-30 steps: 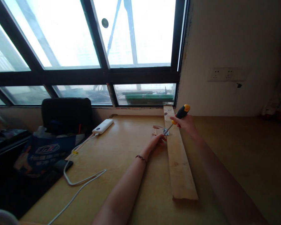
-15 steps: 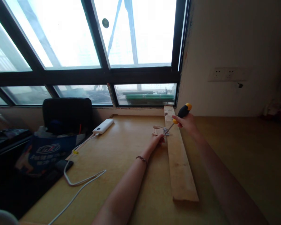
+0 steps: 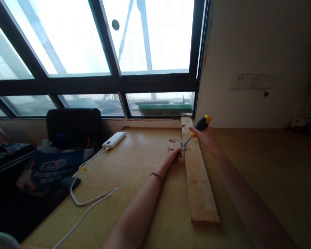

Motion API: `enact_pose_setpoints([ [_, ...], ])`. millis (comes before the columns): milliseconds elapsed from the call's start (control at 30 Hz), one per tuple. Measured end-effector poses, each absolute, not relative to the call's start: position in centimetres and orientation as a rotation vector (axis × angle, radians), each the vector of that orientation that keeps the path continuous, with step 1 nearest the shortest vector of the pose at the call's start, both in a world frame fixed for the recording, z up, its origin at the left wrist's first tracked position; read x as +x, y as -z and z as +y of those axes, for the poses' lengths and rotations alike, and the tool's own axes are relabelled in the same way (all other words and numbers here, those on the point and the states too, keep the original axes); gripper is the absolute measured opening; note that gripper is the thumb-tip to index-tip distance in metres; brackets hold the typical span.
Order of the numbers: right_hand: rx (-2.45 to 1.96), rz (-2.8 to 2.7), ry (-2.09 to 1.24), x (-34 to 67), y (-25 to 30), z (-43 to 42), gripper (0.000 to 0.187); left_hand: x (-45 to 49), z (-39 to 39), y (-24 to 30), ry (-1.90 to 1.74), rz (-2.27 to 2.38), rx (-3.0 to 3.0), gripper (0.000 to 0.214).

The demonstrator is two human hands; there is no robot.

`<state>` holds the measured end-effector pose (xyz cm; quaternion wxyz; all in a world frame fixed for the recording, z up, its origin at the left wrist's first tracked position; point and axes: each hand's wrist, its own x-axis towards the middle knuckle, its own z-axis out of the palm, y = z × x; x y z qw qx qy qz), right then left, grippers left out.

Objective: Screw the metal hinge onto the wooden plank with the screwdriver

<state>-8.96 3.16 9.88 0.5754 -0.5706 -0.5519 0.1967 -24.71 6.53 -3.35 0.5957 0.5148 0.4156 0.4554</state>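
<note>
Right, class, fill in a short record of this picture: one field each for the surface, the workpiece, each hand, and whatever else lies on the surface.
surface: tan wooden table
workpiece: long pale wooden plank, lying flat on the table, far end towards the window
right hand: gripping black-and-yellow-handled screwdriver, tip on small silver metal fitting at the plank's left edge
left hand: on the table against the plank, beside the fitting
also there: white oblong power bank with white cable, left of the hands
</note>
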Motion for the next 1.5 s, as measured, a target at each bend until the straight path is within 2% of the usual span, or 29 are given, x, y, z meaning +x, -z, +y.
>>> enact_pose_setpoints([
  [167,-1.235,-1.195,-0.513,-9.3,-9.8,3.0,0.034,-24.6,6.8,3.6,-1.08,0.988,1.201,0.026],
  [533,-0.993,-1.246,-1.085,-8.9,-11.2,2.1,0.03,-24.6,7.0,3.9,-1.141,0.971,1.324,0.026],
  [633,-1.027,-1.275,-1.002,-8.8,-10.9,2.5,0.029,-24.6,7.0,4.0,-1.115,0.967,1.277,0.024],
  [833,-1.148,-1.312,-0.573,-8.6,-10.7,2.8,0.028,-24.6,7.0,3.8,-1.034,0.981,1.178,0.024],
  [1067,-1.221,-1.339,-0.575,-8.6,-10.6,2.8,0.027,-24.6,6.6,3.4,-1.039,0.951,1.174,0.024],
  [1400,-1.346,-1.339,-0.307,-9.0,-10.2,2.8,0.035,-24.6,6.9,3.7,-1.032,0.955,1.179,0.023],
  [1500,-1.308,-1.349,-0.464,-9.0,-10.7,2.6,0.034,-24.7,7.2,4.0,-1.019,0.957,1.172,0.022],
])
